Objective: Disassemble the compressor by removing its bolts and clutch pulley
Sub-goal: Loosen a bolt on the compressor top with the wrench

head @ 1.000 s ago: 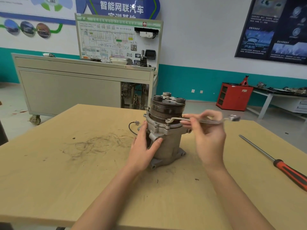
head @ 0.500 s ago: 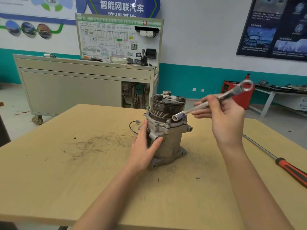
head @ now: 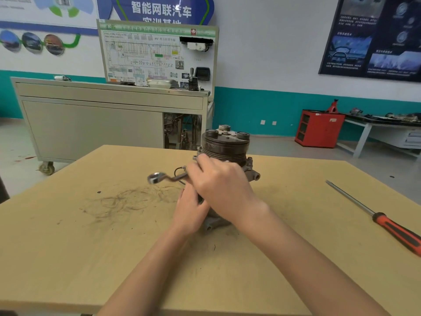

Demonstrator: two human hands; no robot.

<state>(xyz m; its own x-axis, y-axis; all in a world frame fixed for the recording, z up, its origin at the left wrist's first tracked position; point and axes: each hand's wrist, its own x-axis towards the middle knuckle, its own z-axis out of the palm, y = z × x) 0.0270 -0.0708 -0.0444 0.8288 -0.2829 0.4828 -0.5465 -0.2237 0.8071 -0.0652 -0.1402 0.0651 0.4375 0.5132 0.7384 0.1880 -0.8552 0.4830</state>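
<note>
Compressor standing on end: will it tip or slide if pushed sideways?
Probably heavy: the compressor looks like cast metal, with a thick clutch pulley on top. Standing on its narrow end, it may tip under side load; the left hand braces it. Unlikely to roll while upright.

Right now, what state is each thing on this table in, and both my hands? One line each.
Grey metal compressor: upright on the wooden table.
Dark grooved clutch pulley: still mounted on top.
Silver wrench: gripped, motion-blurred, free end pointing left.
Left hand: against the compressor's side, grip hidden.
Right hand: grips the wrench, crossed over the other hand.
Orange-handled screwdriver: lying flat, untouched.
</note>
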